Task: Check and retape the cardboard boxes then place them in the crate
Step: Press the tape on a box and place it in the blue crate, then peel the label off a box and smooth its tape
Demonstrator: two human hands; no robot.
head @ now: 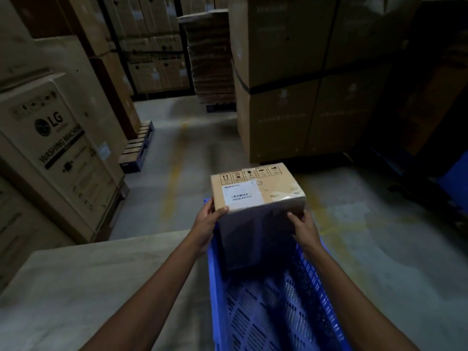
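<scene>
A small cardboard box (255, 188) with a white barcode label, handling symbols and clear tape on its top stands at the far end of a blue perforated plastic crate (266, 312). My left hand (209, 219) grips the box's near left corner, thumb on the top edge. At the near right side, my right hand (302, 228) holds the box with its fingers against the dark front face. The box's bottom is hidden inside the crate.
A pale table top (88, 287) lies left of the crate. Large appliance cartons (58, 153) stand at the left, tall stacked cartons (304, 97) at the right. Pallets (138, 150) and open concrete floor lie ahead.
</scene>
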